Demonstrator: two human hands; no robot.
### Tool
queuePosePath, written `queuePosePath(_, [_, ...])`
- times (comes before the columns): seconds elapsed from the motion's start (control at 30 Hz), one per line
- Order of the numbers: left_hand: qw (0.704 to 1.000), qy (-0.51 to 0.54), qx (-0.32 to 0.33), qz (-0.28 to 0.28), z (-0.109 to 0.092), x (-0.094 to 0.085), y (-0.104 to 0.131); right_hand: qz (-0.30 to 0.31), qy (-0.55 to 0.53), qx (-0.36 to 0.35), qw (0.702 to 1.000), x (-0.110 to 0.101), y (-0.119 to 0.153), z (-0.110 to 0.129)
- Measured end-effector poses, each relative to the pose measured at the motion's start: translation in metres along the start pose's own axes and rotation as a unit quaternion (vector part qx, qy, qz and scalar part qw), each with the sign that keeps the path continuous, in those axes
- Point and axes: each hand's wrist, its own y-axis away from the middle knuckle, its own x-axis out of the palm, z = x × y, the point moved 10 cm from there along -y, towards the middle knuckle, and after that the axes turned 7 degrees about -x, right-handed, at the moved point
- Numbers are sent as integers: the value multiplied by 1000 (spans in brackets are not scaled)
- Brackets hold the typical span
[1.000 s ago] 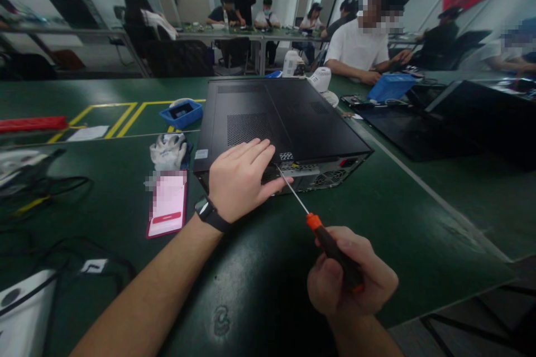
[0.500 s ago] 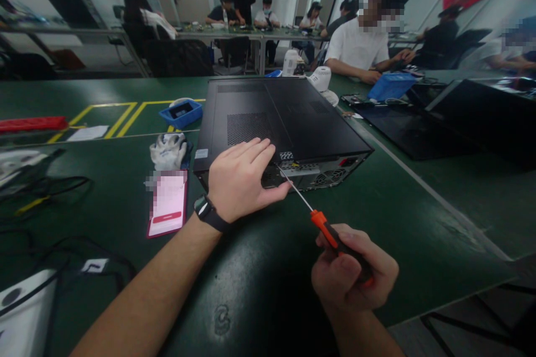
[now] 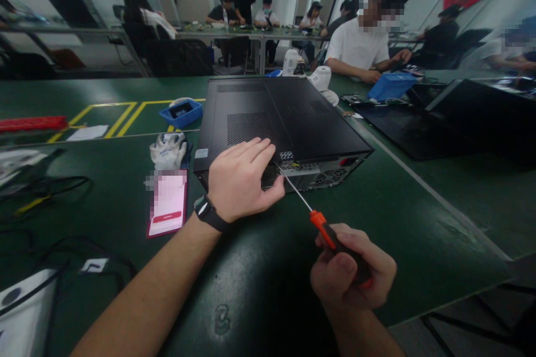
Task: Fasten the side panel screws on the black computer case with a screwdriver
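Observation:
A black computer case (image 3: 247, 97) lies on its side on the green table, its rear panel with fan grille facing me. My left hand (image 3: 245, 181), a dark watch (image 3: 206, 211) on its wrist, rests across the case's near edge with fingers stretched over the top and thumb lower, by the rear panel. An orange and black screwdriver (image 3: 321, 224) is gripped in my right hand (image 3: 355, 270). Its shaft slants up to the upper edge of the rear panel, just right of my left fingers. Whatever its tip touches is too small to make out.
Left of the case lie a phone (image 3: 170, 201) with a pink screen, a pair of gloves (image 3: 167, 150) and a blue bin (image 3: 182, 113). Black cables (image 3: 54, 184) spread at far left. Dark laptop parts (image 3: 412, 131) lie to the right. A person (image 3: 355, 47) in white sits across the table.
My left thumb has drawn in toward the hand, away from the screwdriver's shaft. The right hand has shifted very slightly; the case has stayed put.

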Motion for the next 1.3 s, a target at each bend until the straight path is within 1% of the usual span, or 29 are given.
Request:
queuePosePath(0.53, [1000,12,-6,2,1,-1,-1,3,-12,9,1000,0,2,-1])
queuePosePath(0.7, [1000,12,3,0,0,-1,0,7,-24,9,1000,3,0,0])
queuePosePath(0.97, [999,18,3,27,1,-1,-1,6,-23,9,1000,3,-2,2])
queuePosePath(1.1, [999,13,0,31,1,1,-1,3,-28,10,1000,3,-2,2])
queuePosePath(1.3, [999,-14,0,34,3,6,0,37,-38,19,998,4,0,2])
